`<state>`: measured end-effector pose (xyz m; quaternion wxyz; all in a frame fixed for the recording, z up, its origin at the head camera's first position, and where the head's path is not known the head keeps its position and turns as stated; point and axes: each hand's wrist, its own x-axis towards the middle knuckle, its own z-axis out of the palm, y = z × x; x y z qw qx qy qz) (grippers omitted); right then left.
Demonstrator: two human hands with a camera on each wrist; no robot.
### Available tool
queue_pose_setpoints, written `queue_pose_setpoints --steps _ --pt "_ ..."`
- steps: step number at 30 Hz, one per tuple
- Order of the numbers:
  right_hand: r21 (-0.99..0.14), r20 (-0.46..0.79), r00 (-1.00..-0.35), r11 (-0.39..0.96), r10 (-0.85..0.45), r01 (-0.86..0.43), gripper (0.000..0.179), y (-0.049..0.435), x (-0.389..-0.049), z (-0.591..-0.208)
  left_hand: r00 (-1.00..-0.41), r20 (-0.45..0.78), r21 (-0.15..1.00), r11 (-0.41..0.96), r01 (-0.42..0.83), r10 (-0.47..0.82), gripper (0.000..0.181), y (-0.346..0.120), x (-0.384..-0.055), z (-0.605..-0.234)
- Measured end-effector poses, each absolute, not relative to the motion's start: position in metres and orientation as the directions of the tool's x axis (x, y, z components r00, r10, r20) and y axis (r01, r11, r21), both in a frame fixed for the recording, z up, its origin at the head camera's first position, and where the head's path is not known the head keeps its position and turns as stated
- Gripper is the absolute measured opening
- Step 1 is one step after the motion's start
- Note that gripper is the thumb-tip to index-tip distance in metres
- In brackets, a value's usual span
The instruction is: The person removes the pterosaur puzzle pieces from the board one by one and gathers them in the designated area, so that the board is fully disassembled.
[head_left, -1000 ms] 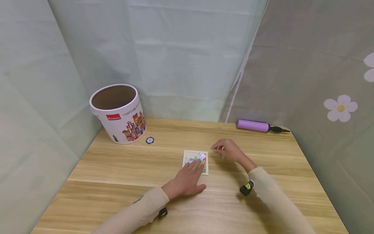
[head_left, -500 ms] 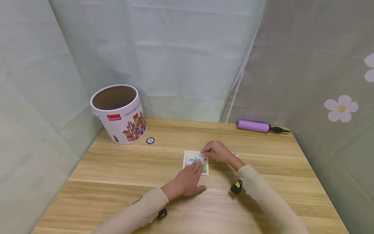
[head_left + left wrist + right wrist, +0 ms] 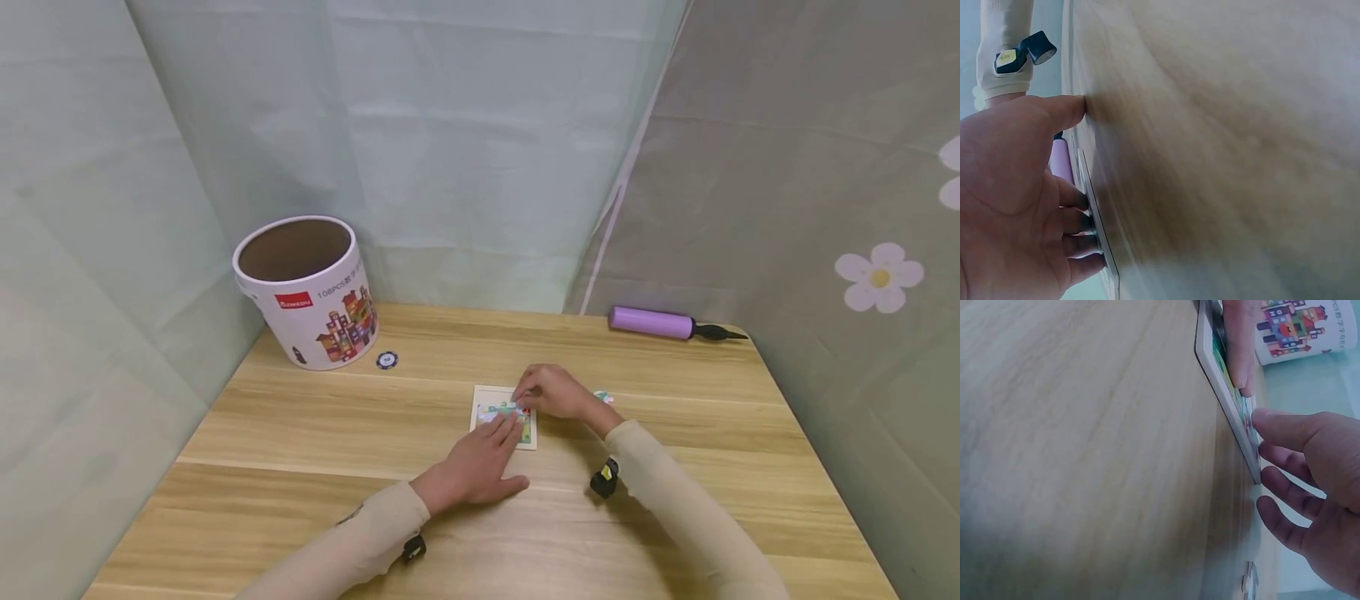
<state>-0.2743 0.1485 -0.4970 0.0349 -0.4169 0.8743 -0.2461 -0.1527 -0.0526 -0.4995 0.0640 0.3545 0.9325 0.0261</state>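
Observation:
A small jigsaw puzzle in a pale square tray [image 3: 486, 392] lies mid-table, its picture green, blue and white. My left hand [image 3: 480, 467] lies over the near part of it, fingers extended and fingertips resting on the pieces. At the far right corner my right hand [image 3: 557, 392] has thumb and fingers bent down, pinching a puzzle piece against the tray; those fingertips mostly hide the piece. In the right wrist view the thumb [image 3: 1285, 428] touches the puzzle surface. Just beyond the right wrist, a loose puzzle piece [image 3: 603, 397] lies on the wood.
A large white printed bucket [image 3: 303, 325] stands at the back left, with a dark-edged poker chip [image 3: 387, 360] beside it. Along the back right edge lies a purple hand pump [image 3: 651, 322] with a black nozzle. Hanging cloth encloses the table's back and sides.
From right of the tray, my right hand has moved left to its far right corner with a puzzle piece, uncovering the loose piece. My left hand has stayed on the puzzle.

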Motion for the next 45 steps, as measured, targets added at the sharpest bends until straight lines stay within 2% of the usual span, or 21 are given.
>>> queue_pose_setpoints --steps 8,14,24,34,38,45 --pt "-0.446 0.105 -0.638 0.537 -0.763 -0.716 0.009 0.1473 -0.2760 -0.4971 -0.742 -0.090 0.080 0.747 0.660 0.665 0.085 -0.0531 -0.1537 -0.5036" --pt "-0.450 0.083 -0.663 0.565 -0.744 -0.691 0.007 0.1455 -0.2745 -0.4966 -0.743 -0.097 0.091 0.749 0.656 0.663 0.085 -0.0530 -0.1525 -0.5015" --pt "-0.499 0.120 -0.676 0.544 -0.727 -0.674 0.007 0.1451 -0.2702 -0.4961 -0.743 -0.111 0.086 0.751 0.654 0.660 0.085 -0.0524 -0.1530 -0.5005" --pt "-0.582 0.110 -0.773 0.590 -0.625 -0.560 0.018 0.1473 -0.2723 -0.4953 -0.748 -0.130 0.082 0.759 0.646 0.651 0.085 -0.0520 -0.1532 -0.4998" --pt "-0.597 0.073 -0.803 0.619 -0.592 -0.511 0.015 0.1484 -0.2739 -0.4945 -0.749 -0.132 0.089 0.760 0.643 0.649 0.085 -0.0517 -0.1533 -0.4996" --pt "-0.618 0.100 -0.795 0.589 -0.598 -0.521 0.009 0.1509 -0.2755 -0.4948 -0.751 -0.146 0.101 0.765 0.636 0.644 0.085 -0.0509 -0.1530 -0.4982"
